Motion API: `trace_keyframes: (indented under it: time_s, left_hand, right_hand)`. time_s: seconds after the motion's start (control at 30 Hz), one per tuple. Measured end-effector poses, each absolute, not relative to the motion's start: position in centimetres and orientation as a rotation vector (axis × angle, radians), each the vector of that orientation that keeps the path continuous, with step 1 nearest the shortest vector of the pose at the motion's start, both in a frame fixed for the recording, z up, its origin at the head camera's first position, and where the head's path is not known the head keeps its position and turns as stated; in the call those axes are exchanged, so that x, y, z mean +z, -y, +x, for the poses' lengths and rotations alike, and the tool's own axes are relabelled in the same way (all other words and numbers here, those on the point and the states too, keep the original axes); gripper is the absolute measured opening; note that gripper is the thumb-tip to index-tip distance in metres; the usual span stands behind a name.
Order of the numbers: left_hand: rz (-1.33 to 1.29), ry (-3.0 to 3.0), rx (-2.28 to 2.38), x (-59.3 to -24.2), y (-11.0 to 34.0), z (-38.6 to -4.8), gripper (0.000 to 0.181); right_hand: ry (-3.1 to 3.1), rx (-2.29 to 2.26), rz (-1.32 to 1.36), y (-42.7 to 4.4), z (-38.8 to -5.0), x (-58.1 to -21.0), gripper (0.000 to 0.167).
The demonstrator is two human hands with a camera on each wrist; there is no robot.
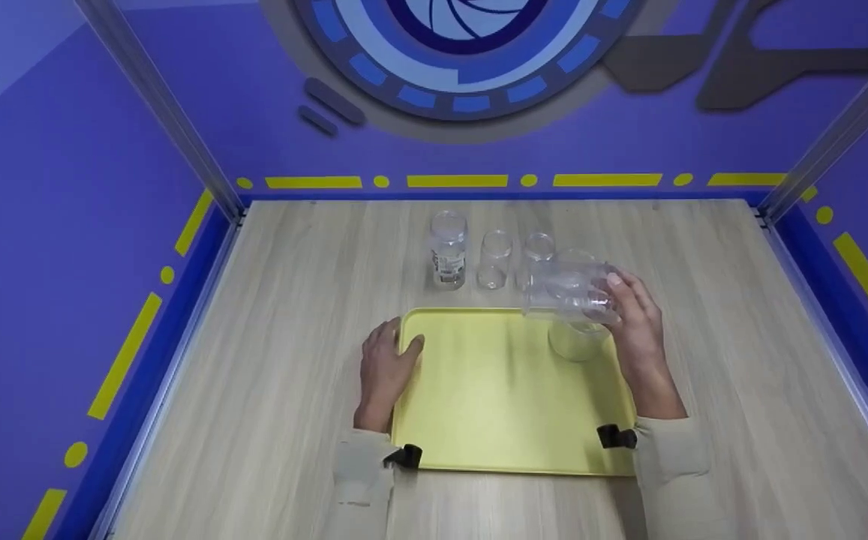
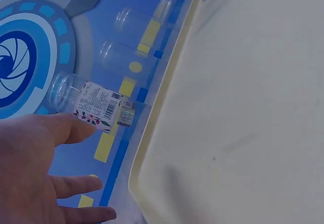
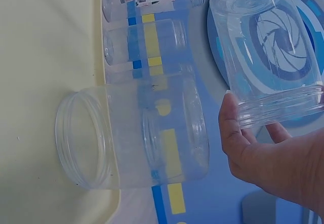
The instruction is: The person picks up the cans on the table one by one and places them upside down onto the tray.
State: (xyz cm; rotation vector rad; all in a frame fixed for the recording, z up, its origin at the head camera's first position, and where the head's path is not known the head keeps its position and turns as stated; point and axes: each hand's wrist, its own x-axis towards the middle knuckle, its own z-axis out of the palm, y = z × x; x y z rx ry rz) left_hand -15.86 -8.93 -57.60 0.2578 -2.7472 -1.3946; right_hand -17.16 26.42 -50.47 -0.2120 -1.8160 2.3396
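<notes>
- Currently, the held jar (image 3: 268, 47) is tilted sideways over the tray (image 1: 501, 397) at its upper-right corner in the head view.
- Right hand (image 1: 640, 330): fingers and thumb pinch this jar at its threaded end.
- Done: one wide jar (image 3: 131, 135) stands mouth-down on the tray.
- Judged status: partway, with one jar placed and one in hand.
- Left, off the tray: the labelled jar (image 1: 449, 251) and two small jars (image 1: 495, 259) at upper centre, on the surface (image 1: 291, 337).
- Left hand (image 1: 387, 367): fingers spread, at the tray's left edge; firm contact cannot be told.
- Label (image 2: 98, 105): barcode, square code and plant motif visible; text too small to read, no brand legible.
</notes>
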Motion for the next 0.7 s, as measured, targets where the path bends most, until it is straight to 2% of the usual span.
trace_keyframes:
  time_s: [0.27, 0.7]
  left_hand:
    - [0.3, 2.695, -1.54, -56.2, 8.6, -15.8, 0.066]
    - [0.292, 2.568, -1.808, -55.1, 8.1, -15.8, 0.065]
  right_hand:
    - [1.796, 2.345, -0.23, -26.2, -17.1, -50.3, 0.046]
    - [1.811, 2.359, -0.224, -26.0, -16.8, -50.4, 0.048]
